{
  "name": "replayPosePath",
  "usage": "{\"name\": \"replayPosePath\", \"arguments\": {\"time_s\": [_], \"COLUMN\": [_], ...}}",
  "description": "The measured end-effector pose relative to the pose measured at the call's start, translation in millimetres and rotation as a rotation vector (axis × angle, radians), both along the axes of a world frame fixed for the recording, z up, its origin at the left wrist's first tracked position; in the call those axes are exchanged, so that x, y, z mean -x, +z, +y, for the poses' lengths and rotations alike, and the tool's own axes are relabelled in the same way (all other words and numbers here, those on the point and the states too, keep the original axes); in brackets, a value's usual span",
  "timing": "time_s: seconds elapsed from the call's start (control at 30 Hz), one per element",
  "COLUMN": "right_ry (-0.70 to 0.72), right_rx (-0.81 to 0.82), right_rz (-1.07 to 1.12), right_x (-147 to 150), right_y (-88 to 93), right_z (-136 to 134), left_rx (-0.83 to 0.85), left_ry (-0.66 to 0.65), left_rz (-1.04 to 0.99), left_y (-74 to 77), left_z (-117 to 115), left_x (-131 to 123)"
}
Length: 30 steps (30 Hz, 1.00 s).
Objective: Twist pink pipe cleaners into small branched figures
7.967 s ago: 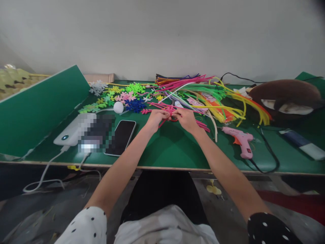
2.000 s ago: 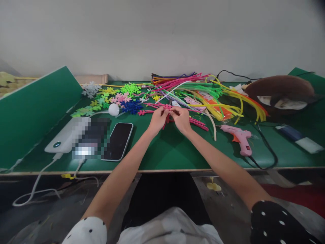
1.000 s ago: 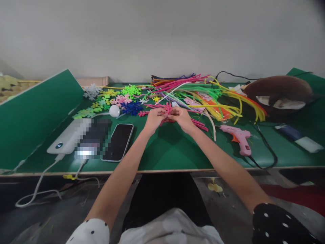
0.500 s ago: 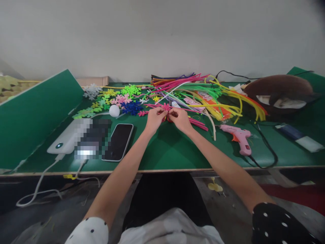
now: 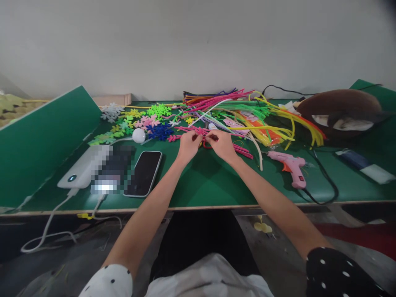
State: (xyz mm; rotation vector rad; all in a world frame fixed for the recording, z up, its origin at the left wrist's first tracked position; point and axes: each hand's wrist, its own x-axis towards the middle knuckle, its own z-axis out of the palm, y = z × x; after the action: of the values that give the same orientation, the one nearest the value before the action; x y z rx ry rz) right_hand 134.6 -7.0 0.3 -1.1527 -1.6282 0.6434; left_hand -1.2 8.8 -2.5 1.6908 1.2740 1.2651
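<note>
My left hand (image 5: 189, 144) and my right hand (image 5: 221, 143) meet above the middle of the green table, fingertips pinched close together. Between them they hold a pink pipe-cleaner piece (image 5: 201, 131) with short looped or branched arms; its lower part is covered by my fingers. A small red bit shows just under the fingertips. Straight pink pipe cleaners (image 5: 243, 151) lie right of my right hand. Beside my left hand rests a small pink branched piece (image 5: 173, 138), and left of that are dark blue snowflake shapes (image 5: 159, 131).
A pink glue gun (image 5: 292, 167) with a black cord lies on the right. Loose pipe cleaners (image 5: 262, 110) are heaped at the back. A phone (image 5: 144, 173), a white power bank (image 5: 83, 167) and a white ball (image 5: 139, 135) are on the left. A brown hat-like object (image 5: 340, 105) stands back right.
The pink piece has tipped lower and flatter between my fingers. My right hand has shifted slightly; the things on the table stay where they were.
</note>
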Motion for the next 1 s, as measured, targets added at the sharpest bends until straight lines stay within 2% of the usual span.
{"name": "replayPosePath", "arguments": {"time_s": [0.1,0.2,0.37,0.5,0.7,1.0], "right_ry": [0.044,0.095,0.052,-0.004,-0.04,-0.078], "right_rx": [0.101,0.169,0.181,0.175,0.229,0.21], "right_rz": [0.21,0.292,0.225,0.185,0.21,0.295], "right_x": [-4,-5,-3,0,5,9], "right_y": [-1.1,-3.5,-5.3,-6.8,-11.1,-18.8], "right_z": [4,7,6,5,7,10], "left_rx": [-0.021,-0.017,0.001,0.048,0.107,0.16], "left_ry": [-0.044,-0.113,-0.105,-0.102,-0.097,-0.078], "left_rz": [0.008,0.038,0.077,-0.061,-0.161,-0.219], "left_y": [1.4,1.5,0.7,-3.6,-8.2,-10.8], "left_z": [-1,-3,-6,-4,-1,4], "left_x": [0,0,-3,-6,-8,-9]}}
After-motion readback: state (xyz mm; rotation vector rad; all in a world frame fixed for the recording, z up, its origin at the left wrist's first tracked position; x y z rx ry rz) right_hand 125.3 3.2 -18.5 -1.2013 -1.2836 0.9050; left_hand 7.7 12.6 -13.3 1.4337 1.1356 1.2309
